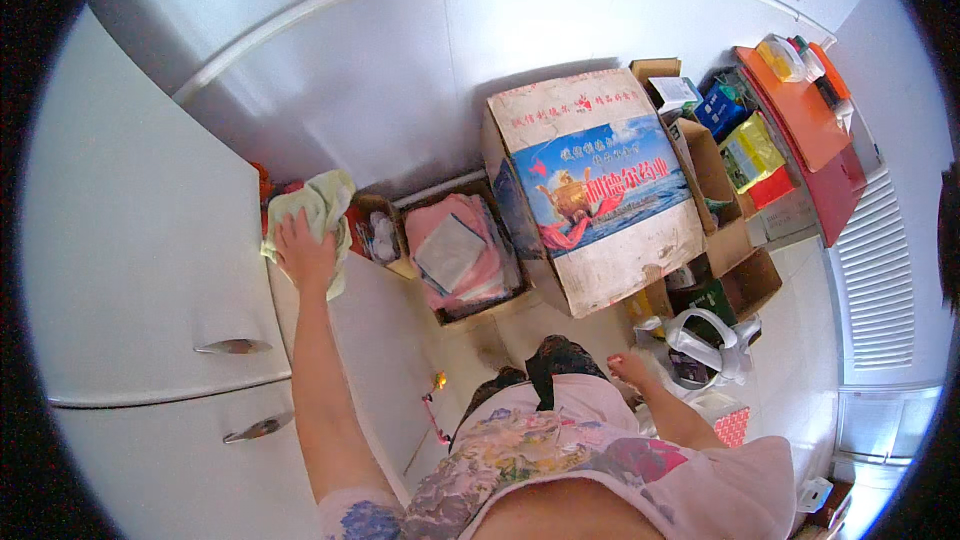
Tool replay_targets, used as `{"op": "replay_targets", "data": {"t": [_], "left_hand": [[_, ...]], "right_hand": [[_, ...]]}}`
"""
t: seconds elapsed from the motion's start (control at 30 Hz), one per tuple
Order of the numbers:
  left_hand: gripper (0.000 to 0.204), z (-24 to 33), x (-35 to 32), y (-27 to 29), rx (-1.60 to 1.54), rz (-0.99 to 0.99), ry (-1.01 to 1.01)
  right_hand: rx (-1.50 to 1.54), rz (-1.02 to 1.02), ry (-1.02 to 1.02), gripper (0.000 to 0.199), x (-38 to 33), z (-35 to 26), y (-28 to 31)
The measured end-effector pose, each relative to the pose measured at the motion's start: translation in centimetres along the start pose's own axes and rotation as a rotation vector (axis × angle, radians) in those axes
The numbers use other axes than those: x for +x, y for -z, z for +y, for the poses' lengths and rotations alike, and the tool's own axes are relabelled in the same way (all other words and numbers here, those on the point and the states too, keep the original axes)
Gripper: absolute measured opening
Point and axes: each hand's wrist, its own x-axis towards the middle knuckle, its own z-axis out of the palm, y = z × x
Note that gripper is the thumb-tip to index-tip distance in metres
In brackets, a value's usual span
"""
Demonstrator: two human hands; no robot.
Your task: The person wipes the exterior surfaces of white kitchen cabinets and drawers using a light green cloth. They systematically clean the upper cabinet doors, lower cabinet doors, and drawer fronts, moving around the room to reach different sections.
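Your white refrigerator (150, 270) fills the left, its side panel facing you. Right of it stands a big printed cardboard box (590, 190), and between them lies an open box of pink cloths (465, 255) on the floor. Your left hand (303, 252) presses a pale green rag (318, 205) flat against the refrigerator's upper corner, fingers spread over the cloth. Your right hand (630, 368) hangs low beside a white plastic bag (705, 335), fingers loosely curled, grasping nothing.

Cloth (318, 208) partly under left hand (305, 252)
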Motion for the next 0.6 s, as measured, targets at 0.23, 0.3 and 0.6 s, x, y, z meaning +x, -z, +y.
{"op": "replay_targets", "data": {"t": [0.23, 0.3, 0.6], "left_hand": [[0.071, -3.3, 0.4, -2.8, -0.029, 0.163, -0.087], [0.068, -2.9, 0.1, -2.7, -0.058, 0.202, -0.075], [0.063, -1.6, -7.6, 1.2, -0.103, 0.12, -0.034]], "right_hand": [[0.097, -0.221, -0.063, 0.021, 3.5, -3.9, 0.4], [0.022, -0.278, -0.017, 0.018, 6.2, -4.7, -1.1], [-0.238, -0.482, 0.431, 0.03, 19.4, -11.2, -2.7]]}}
